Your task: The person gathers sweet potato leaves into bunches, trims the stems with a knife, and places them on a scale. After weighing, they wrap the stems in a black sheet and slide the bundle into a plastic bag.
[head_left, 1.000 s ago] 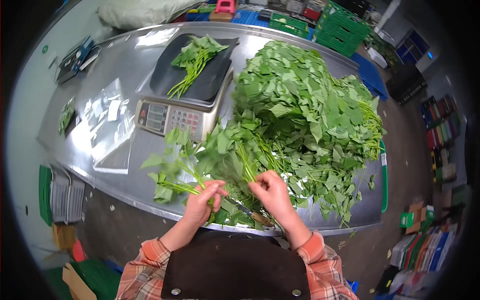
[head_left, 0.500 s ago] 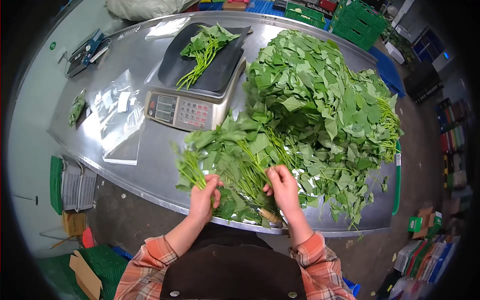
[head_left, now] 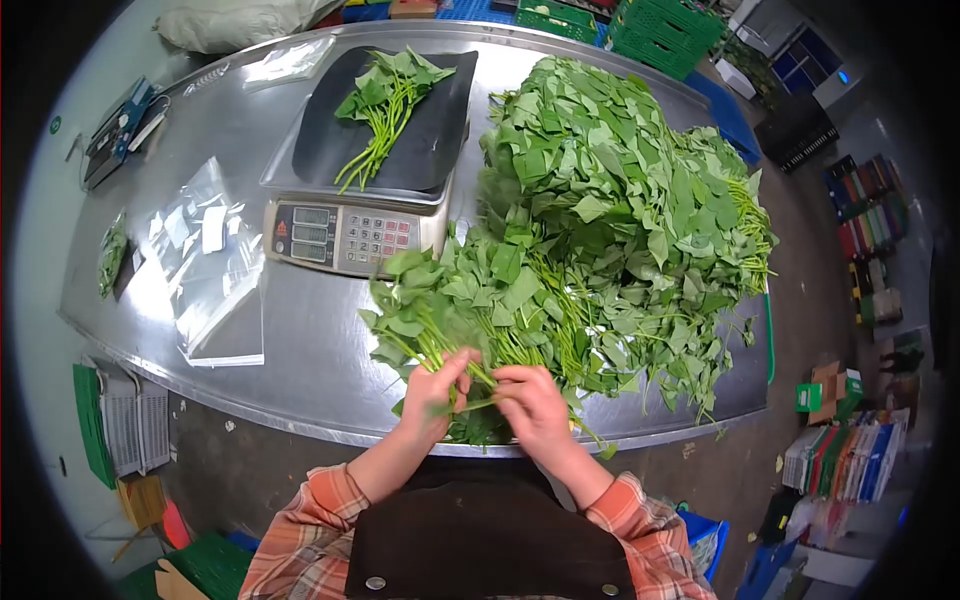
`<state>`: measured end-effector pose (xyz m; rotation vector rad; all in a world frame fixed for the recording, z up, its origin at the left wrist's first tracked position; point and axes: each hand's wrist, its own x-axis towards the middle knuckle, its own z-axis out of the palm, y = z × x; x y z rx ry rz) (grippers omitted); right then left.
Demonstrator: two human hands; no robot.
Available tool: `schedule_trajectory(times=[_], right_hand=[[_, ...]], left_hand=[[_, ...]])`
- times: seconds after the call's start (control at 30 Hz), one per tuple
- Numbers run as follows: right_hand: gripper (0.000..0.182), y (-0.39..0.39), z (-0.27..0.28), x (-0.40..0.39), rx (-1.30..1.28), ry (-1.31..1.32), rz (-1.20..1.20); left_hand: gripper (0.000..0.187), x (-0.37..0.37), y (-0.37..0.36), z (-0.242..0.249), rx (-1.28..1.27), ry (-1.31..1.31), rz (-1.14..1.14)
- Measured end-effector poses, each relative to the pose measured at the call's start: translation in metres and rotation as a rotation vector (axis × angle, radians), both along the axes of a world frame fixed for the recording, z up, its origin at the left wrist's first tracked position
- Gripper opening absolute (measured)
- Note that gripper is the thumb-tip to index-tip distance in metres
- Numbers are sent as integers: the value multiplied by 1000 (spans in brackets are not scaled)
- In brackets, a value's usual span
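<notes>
My left hand (head_left: 432, 398) is closed round a small bunch of leafy green stems (head_left: 425, 335), leaves pointing away from me. Close beside it, my right hand (head_left: 535, 408) pinches the stem ends of the leafy greens, thumb and fingers together. Beneath and beyond both hands lie more loose greens (head_left: 520, 290) on the steel table (head_left: 320, 340). A large heap of leafy greens (head_left: 600, 150) rises behind them to the right. On the black tray of the digital scale (head_left: 345, 238) rests another bunch of greens (head_left: 385, 115).
Clear plastic bags (head_left: 225, 310) lie flat left of the scale, with a small packed bag of greens (head_left: 112, 255) further left. A sealing device (head_left: 120, 135) stands at the far left edge. Green crates (head_left: 665, 35) are stacked behind the table.
My right hand has moved left to meet my left hand at the stems. The wooden handle seen near my right hand is now hidden. The whole view has shifted slightly.
</notes>
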<state>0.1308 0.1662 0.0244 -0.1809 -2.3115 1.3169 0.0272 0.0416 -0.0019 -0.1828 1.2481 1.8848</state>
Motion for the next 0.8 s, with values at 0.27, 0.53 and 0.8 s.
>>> schedule_trajectory(times=[0.27,0.53,0.8], right_hand=[[19,-9,-18,6,-628,-515,-171],[48,-16,-6,1,-1110,-833,-62],[20,-19,-37,1,-1341,-253,-138]], left_hand=[[34,-13,-7,3,72,-32,-288],[41,-12,-12,-5,131,-60,-295],[34,-19,-19,3,153,33,-220]])
